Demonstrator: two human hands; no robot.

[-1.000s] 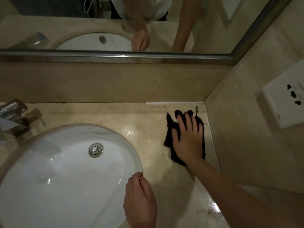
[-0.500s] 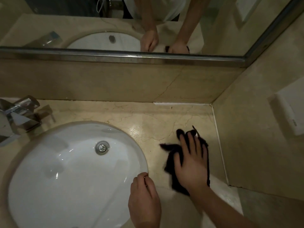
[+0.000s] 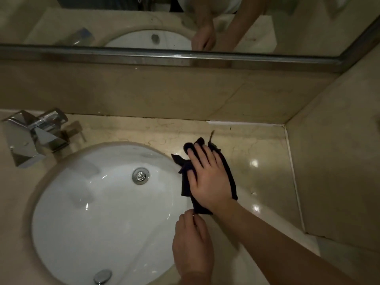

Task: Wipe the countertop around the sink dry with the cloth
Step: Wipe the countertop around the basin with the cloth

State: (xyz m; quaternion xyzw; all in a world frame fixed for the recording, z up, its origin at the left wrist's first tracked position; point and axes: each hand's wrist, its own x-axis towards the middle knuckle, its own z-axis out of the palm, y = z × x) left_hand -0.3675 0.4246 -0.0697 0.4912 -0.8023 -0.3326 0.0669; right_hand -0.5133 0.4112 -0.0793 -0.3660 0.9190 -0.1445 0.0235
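Dark, soft-looking cloth [image 3: 207, 177] lies crumpled on the polished beige marble countertop [image 3: 261, 171], right at the sink's [image 3: 98, 202] right-hand rim, with a pointed corner and its left edge hanging slightly over the white basin. The right hand [image 3: 209, 177] lies flat on top of it, palm down, its fingers [image 3: 202, 155] straight and close together, the thumb set apart toward the basin; the hand presses the fabric against the stone rather than gripping it. A thin frayed thread sticks up from the cloth's far edge.

The left hand [image 3: 192, 241] rests at the basin's near right rim, just beside the cloth's near end, its fingers loosely curled inward; whether the fingertips pinch the fabric I cannot tell.

The sink is a smooth, glossy white oval set under the stone, with a round chrome drain [image 3: 140, 175] near its back and a chrome stopper knob [image 3: 102, 276] at its front edge. An angular, faceted chrome faucet [image 3: 35, 136] stands at the far left. The veined marble shows bright glints to the right of the cloth. A metal-framed mirror [image 3: 144, 23] runs above the marble backsplash
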